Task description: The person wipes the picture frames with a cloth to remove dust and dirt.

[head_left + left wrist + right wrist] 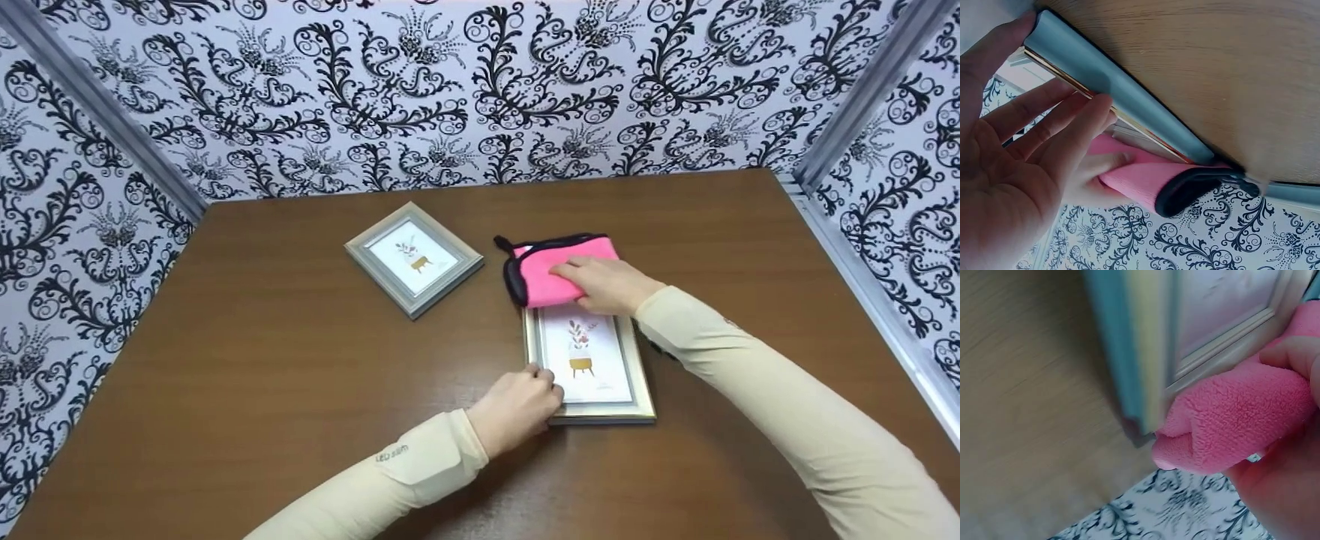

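Note:
A picture frame (pixel 641 375) with a flower-vase print lies on the table in front of me, its far end covered by a folded pink cloth (pixel 555 274) with black edging. My right hand (pixel 611 285) grips this cloth against the frame; fluffy pink pile (pixel 1241 416) shows beside the thumb in the right wrist view. At the frame's near left corner, my left hand (pixel 517 405) holds the edge. The left wrist view shows its thumb at the corner of the grey side (pixel 1095 79) and the fingers over the gold rim.
A second picture frame (pixel 450 289) with a similar print lies turned at an angle, further back to the left. Patterned wall panels (pixel 420 90) stand behind and beside the brown table (pixel 285 360), with metal rails (pixel 885 300) along the sides.

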Demonstrator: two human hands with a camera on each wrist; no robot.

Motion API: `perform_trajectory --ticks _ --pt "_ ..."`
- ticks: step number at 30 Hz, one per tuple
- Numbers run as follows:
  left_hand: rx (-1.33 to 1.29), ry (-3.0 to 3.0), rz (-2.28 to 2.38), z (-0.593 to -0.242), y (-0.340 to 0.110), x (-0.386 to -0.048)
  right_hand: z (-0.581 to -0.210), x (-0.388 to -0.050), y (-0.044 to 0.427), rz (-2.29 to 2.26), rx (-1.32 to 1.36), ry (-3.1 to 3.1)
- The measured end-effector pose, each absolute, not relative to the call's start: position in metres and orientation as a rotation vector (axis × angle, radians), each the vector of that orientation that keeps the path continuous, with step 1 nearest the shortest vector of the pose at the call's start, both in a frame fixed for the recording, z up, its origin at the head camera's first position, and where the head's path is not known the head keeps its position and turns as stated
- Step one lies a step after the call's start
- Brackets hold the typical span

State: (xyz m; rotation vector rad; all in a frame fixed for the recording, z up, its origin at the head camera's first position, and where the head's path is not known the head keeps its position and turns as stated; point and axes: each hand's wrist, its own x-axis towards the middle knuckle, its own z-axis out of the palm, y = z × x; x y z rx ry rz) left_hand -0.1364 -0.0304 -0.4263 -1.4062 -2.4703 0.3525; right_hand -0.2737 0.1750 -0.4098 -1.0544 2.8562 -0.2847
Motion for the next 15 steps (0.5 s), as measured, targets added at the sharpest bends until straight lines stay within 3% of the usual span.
perform_trajectory --ticks 9,15 --pt "-1.428 -2.496 0.319 -0.426 -0.032 -0.137 -0.417 -0.268 0.219 -0.27 -0.981 2.925" --pt "-1.44 -2.503 0.284 -0.426 -0.034 -0.138 -0.42 -0.262 0.217 -0.248 -0.908 2.985"
